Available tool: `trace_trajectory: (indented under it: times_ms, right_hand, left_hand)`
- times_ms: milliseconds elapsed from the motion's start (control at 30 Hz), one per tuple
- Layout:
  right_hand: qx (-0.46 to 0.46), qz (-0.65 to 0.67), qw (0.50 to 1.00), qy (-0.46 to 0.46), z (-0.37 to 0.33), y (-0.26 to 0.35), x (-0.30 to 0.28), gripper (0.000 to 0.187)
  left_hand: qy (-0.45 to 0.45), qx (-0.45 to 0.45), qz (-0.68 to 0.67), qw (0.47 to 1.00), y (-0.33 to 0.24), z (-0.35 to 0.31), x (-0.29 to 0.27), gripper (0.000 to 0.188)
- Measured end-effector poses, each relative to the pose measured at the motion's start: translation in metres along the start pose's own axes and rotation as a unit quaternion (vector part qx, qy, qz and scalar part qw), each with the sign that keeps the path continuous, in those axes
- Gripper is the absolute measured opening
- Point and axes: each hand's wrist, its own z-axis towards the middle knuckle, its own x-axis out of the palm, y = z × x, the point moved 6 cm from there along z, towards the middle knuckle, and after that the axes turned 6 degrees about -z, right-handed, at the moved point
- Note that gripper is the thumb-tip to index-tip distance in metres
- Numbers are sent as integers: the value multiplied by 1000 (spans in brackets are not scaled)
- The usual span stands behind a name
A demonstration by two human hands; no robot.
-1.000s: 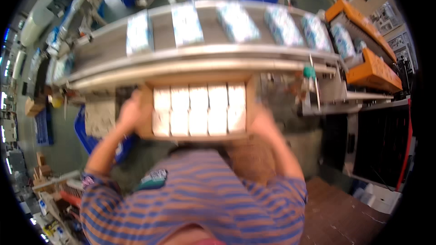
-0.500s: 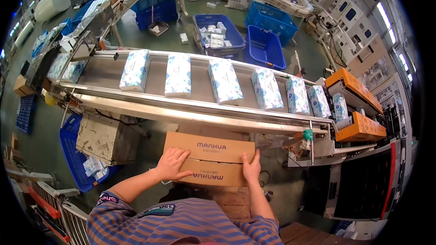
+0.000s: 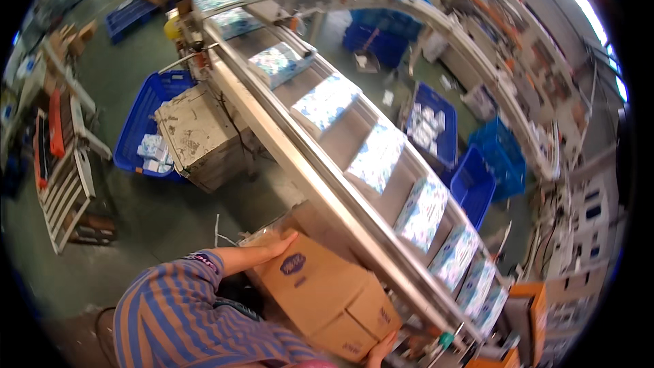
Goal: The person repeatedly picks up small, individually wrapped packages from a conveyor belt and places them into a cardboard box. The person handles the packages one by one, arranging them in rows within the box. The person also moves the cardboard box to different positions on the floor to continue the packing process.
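I hold a closed brown cardboard box (image 3: 320, 293) low in front of me, tilted, just below the conveyor's near rail. My left hand (image 3: 279, 245) lies flat on the box's upper left end. My right hand (image 3: 379, 353) grips its lower right corner at the picture's bottom edge, partly hidden. My striped sleeve and shirt (image 3: 177, 320) fill the lower left. Above the box runs a long metal conveyor (image 3: 320, 170) carrying several blue-and-white patterned packs (image 3: 376, 157) in separate compartments.
A grey metal cabinet (image 3: 201, 136) stands left of the conveyor, with a blue crate (image 3: 144, 129) of small packs behind it. More blue crates (image 3: 436, 123) sit beyond the conveyor. Orange-framed machine parts (image 3: 524, 313) stand at the lower right. A metal rack (image 3: 65, 184) is at far left.
The open box of white packs is now closed, and I have carried it down and to the right. My head has turned left, so the conveyor now runs diagonally.
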Motion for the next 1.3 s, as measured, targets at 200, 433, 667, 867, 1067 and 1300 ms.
trace_trajectory:
  times_ms: [200,433,667,867,1067,1300]
  right_hand:
    - [56,29,981,181,4,7,-8,69]
    - [-36,79,905,418,-78,133,120,93]
    - [-248,94,818,510,-300,457,279,49]
    - [-638,-72,614,459,-588,694,347,57]
    - [-818,1,364,446,-952,862,319,59]
    - [-852,93,242,455,-1176,827,420,43]
  left_hand:
    - [28,-3,-78,997,53,-11,20,90]
    - [-106,-136,-136,976,195,-171,-208,88]
    - [-389,-223,-417,791,439,-337,-361,101]
    - [-439,65,-779,443,582,-393,-326,79]
    - [-527,131,-787,292,635,-378,-380,70]
    - [-883,-125,-148,427,514,-532,-576,69]
